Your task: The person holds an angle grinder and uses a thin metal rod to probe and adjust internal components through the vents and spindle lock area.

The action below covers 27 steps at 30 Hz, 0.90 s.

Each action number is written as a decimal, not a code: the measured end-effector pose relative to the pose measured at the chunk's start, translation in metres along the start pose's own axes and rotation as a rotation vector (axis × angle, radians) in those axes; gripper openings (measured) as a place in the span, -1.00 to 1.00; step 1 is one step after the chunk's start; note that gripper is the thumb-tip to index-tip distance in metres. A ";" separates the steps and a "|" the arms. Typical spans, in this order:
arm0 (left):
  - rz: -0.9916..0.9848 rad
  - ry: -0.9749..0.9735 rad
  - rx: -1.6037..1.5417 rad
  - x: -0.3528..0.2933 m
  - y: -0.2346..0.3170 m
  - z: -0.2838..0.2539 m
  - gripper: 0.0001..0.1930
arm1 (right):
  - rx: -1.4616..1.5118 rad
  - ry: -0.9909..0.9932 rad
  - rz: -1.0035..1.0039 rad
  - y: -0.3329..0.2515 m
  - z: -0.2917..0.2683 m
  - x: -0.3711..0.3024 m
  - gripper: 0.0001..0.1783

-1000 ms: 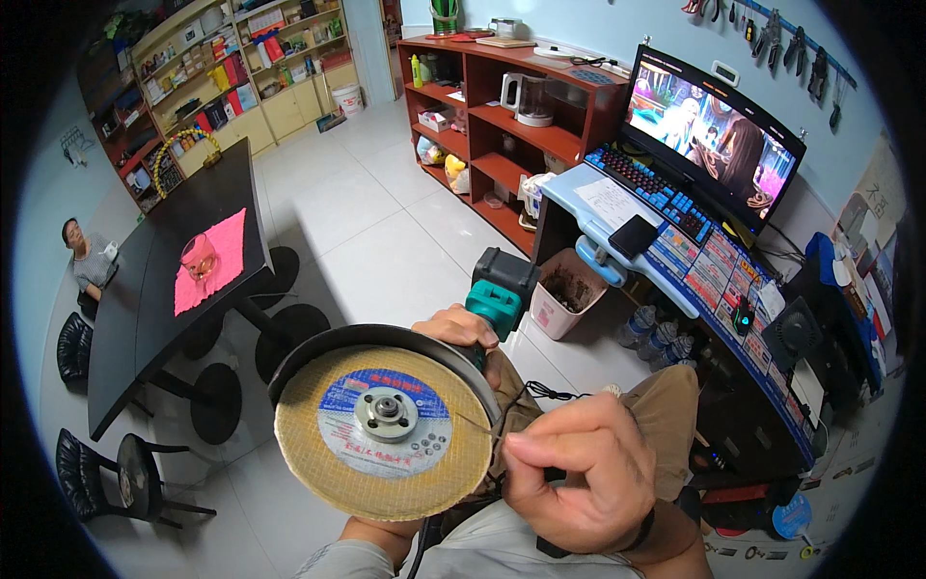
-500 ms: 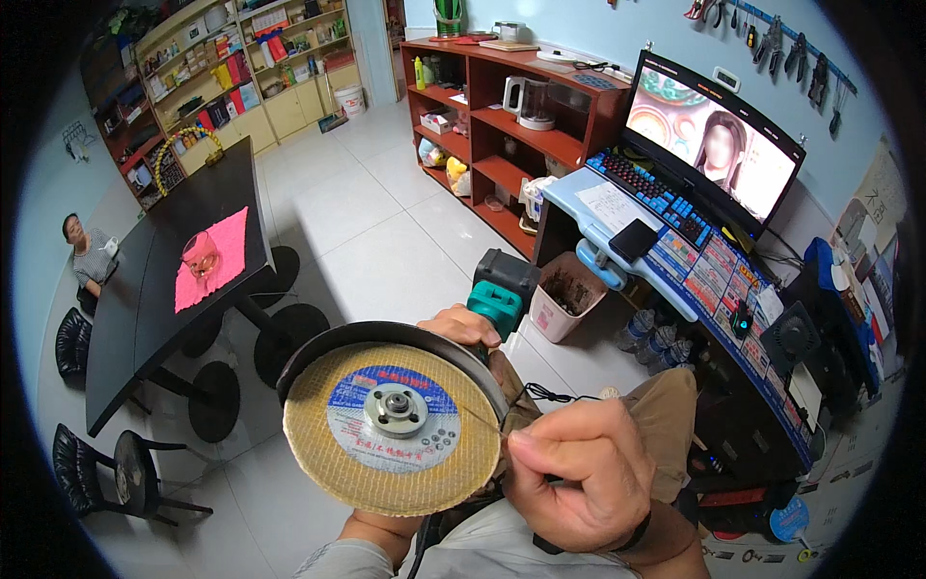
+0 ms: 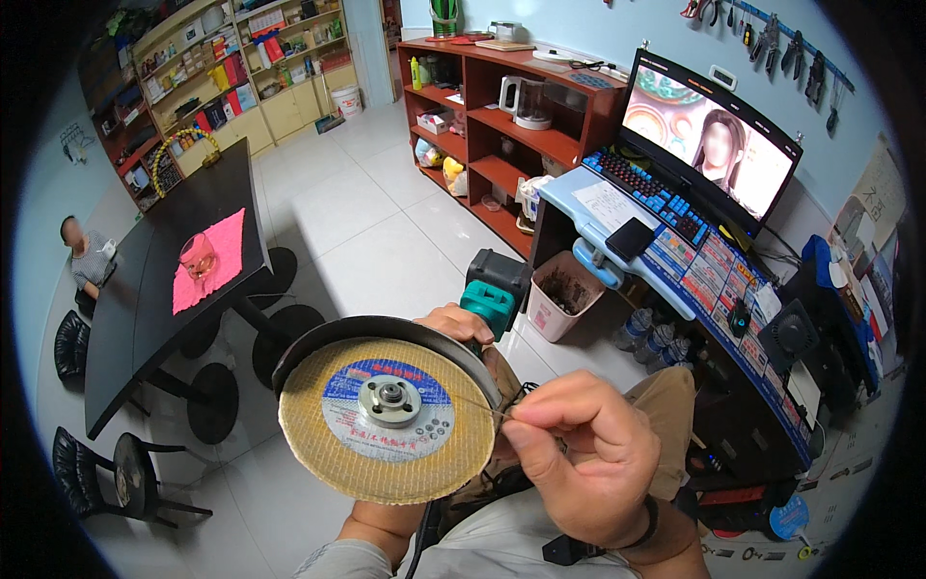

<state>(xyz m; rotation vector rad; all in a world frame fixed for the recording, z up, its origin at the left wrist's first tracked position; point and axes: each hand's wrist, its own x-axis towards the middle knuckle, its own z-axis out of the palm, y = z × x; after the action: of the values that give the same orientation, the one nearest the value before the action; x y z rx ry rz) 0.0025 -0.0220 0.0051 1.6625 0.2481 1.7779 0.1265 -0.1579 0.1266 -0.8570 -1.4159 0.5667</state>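
An angle grinder with a green and black body (image 3: pixel 487 304) lies across my lap, its dark guard (image 3: pixel 318 340) curving round the far side of the wheel. Its large tan cutting disc (image 3: pixel 318 444) faces up, with a blue and silver label and a metal flange nut (image 3: pixel 391 396) at the centre. My left hand (image 3: pixel 457 324) grips the grinder from behind; the disc hides most of it. At the disc's right edge, my right hand (image 3: pixel 584 458) pinches a thin wire-like stick (image 3: pixel 482 406) between thumb and forefinger. The stick's far end overlaps the disc; whether it touches cannot be told.
A black table (image 3: pixel 125 289) with a pink cloth (image 3: pixel 227 256) and a glass bowl stands at left, where a person (image 3: pixel 92 261) sits. At right are a desk with a monitor (image 3: pixel 714 135) and keyboard, a waste bin (image 3: pixel 550 318) and plastic bottles. A red-brown shelf (image 3: pixel 492 174) stands behind.
The grinder and disc have shifted slightly left and up in view. My right hand has turned a little, its fingers loosening while the pinch on the thin stick stays.
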 end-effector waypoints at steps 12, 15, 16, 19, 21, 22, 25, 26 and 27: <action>-0.106 0.023 -0.135 0.004 0.017 0.007 -0.49 | 0.411 -0.070 0.272 0.001 -0.004 -0.003 -0.82; -0.105 0.030 -0.137 0.003 0.018 0.008 -0.50 | 0.527 -0.102 0.356 0.001 -0.005 -0.002 -0.80; -0.101 0.031 -0.135 0.003 0.018 0.009 -0.50 | 0.559 -0.107 0.359 0.001 -0.004 -0.001 -0.80; -0.100 0.045 -0.152 0.002 0.013 0.006 -0.50 | 0.568 -0.103 0.368 -0.001 -0.002 -0.001 -0.81; -0.040 0.020 -0.165 0.001 0.001 0.000 -0.49 | 0.543 -0.093 0.377 0.000 0.001 -0.002 -0.82; -0.017 0.005 -0.167 0.003 -0.003 0.001 -0.48 | 0.461 -0.092 0.329 -0.001 -0.001 -0.003 -0.83; 0.053 -0.044 -0.121 0.003 -0.010 -0.001 -0.46 | 0.357 -0.075 0.234 0.000 -0.001 -0.001 -0.86; 0.054 -0.044 -0.131 0.002 -0.011 -0.003 -0.45 | 0.332 -0.063 0.191 0.001 0.001 -0.001 -0.86; 0.055 -0.043 -0.135 0.002 -0.011 -0.004 -0.45 | 0.333 -0.064 0.192 0.000 0.001 -0.001 -0.86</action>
<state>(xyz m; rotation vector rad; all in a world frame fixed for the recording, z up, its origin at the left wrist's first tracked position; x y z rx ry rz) 0.0029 -0.0116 0.0002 1.6231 0.0622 1.7570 0.1252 -0.1587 0.1259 -0.7141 -1.2564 0.9548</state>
